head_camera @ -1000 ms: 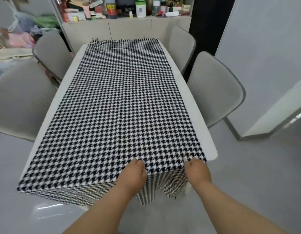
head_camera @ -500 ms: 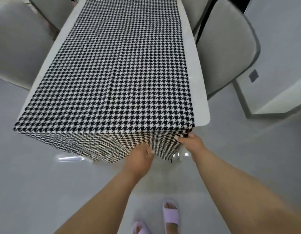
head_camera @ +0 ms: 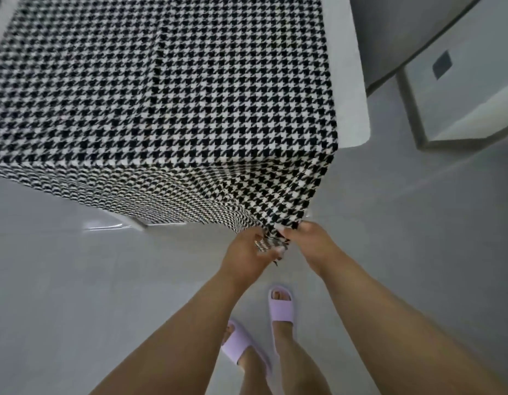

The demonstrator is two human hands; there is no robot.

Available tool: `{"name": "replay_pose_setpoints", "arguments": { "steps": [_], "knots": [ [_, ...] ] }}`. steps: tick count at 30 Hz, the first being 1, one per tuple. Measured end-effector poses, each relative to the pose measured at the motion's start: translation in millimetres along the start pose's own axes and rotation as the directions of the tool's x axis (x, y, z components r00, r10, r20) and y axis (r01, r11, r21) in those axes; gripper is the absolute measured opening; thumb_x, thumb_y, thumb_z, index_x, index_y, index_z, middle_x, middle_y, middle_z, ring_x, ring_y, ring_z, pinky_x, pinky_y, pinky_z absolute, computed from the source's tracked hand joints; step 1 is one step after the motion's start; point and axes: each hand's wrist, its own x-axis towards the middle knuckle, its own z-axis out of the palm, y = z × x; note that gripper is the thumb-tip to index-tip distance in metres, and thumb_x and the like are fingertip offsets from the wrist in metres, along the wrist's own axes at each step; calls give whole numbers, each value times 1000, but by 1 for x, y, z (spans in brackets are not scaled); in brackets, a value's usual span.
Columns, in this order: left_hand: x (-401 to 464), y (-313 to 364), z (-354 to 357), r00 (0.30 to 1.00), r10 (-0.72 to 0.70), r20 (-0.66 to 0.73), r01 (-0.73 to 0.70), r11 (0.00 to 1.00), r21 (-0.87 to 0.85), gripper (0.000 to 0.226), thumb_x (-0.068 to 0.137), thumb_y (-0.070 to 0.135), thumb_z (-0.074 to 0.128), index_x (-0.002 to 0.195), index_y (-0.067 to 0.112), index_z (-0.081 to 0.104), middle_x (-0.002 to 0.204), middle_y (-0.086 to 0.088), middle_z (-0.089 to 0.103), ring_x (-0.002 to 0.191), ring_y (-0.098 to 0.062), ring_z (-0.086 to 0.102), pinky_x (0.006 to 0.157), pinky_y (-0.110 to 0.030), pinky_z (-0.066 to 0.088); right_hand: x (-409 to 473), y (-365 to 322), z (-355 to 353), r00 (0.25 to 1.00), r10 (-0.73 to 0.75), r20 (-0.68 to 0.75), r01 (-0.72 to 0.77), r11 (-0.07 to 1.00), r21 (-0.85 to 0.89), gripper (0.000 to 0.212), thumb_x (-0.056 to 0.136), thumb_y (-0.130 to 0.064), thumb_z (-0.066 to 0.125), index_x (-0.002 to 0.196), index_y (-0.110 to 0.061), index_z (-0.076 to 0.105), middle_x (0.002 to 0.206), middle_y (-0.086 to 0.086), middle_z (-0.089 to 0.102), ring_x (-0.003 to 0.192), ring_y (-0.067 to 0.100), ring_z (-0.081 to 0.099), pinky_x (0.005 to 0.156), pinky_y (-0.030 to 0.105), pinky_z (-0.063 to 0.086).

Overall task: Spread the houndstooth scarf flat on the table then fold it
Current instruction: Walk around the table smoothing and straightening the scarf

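Observation:
The black-and-white houndstooth scarf (head_camera: pixel 173 89) lies flat over the white table (head_camera: pixel 352 81) and hangs down over the near edge. Below that edge, my left hand (head_camera: pixel 247 252) and my right hand (head_camera: pixel 309 243) are close together at the hanging part's lower right corner. Each pinches the scarf's hem there, and the cloth is bunched between them. The fabric pulls into diagonal creases from the table's near right corner down to my hands.
The floor (head_camera: pixel 76 295) is pale grey tile. My feet in lilac slippers (head_camera: pixel 281 306) stand just below my hands. A grey wall and a door frame (head_camera: pixel 435 81) are to the right of the table.
My head has tilted down and the view has closed in on the table's near edge. Both hands have dropped from the edge to the hanging hem and come together on its right corner.

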Motion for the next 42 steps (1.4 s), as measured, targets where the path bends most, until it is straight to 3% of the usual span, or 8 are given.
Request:
{"name": "replay_pose_setpoints", "arguments": {
  "steps": [2, 6, 10, 14, 22, 28, 37, 42],
  "knots": [
    [-2, 5, 4, 999, 34, 14, -34, 999, 14, 40, 79, 37, 77, 106, 14, 59, 96, 3, 62, 88, -16, 59, 77, -30, 48, -4, -3, 3, 1000, -2, -5, 2, 1000, 9, 15, 89, -19, 65, 97, -6, 69, 91, 7, 71, 81, 19, 66, 66, 21, 52],
    [-4, 9, -3, 997, 79, -17, -79, 997, 25, 28, 90, 22, 66, 68, 18, 48, 63, 3, 51, 56, -12, 44, 57, -28, 31, -11, -3, 9, 1000, 18, 6, -19, 998, 67, 67, 70, -66, 66, 98, -6, 70, 104, 13, 73, 103, 28, 67, 94, 39, 51],
    [-6, 13, -24, 997, 75, -3, -74, 982, -176, 33, 89, 23, 67, 65, 7, 51, 57, -10, 51, 52, -16, 42, 53, -29, 35, -24, 17, 13, 989, 54, 139, -75, 986, 152, 65, 70, -52, 76, 117, -11, 60, 119, 12, 67, 110, 19, 62, 98, 33, 47],
    [-8, 17, -42, 996, 46, -79, -71, 929, -364, 24, 90, 20, 66, 79, -1, 61, 65, -5, 62, 58, -13, 60, 69, -45, 55, -44, 36, 25, 982, 106, 156, -93, 992, -89, 7, 84, -5, 69, 86, -6, 63, 78, 7, 64, 65, 6, 61, 60, 15, 48],
    [-52, -4, -44, 997, -63, 33, 71, 875, -480, 15, 83, 25, 74, 93, 20, 64, 87, 5, 64, 81, -7, 60, 73, -17, 49, -51, -12, 44, 997, -33, 67, 26, 993, 113, 17, 90, -26, 63, 84, -14, 73, 92, 10, 74, 88, 21, 67, 91, 41, 50],
    [-58, 8, -63, 995, 34, -96, -71, 912, -403, 28, 86, 14, 71, 64, 9, 54, 53, 7, 43, 45, -4, 32, 46, -18, 30, -53, -33, 58, 990, -51, 130, 32, 989, 146, 34, 93, -42, 54, 106, -13, 68, 106, 7, 73, 103, 22, 68, 93, 39, 51],
    [-58, 25, -112, 987, 72, -142, -134, 857, -498, 49, 76, 52, 70, 86, 4, 68, 79, -14, 60, 72, -23, 49, 68, -39, 41, -62, -23, 61, 976, -106, 192, 153, 957, -247, 53, 79, -20, 77, 119, -31, 44, 86, -3, 45, 78, 8, 46, 68, 15, 40],
    [-58, 26, -120, 982, 34, -186, -125, 854, -504, 32, 89, 38, 65, 93, 8, 74, 93, -9, 75, 89, -30, 70, 88, -40, 54, -43, -45, 70, 941, -236, 243, 324, 835, -445, 38, 77, -26, 78, 108, -25, 56, 96, -6, 46, 89, 12, 49, 78, 21, 44]
  ]
}}
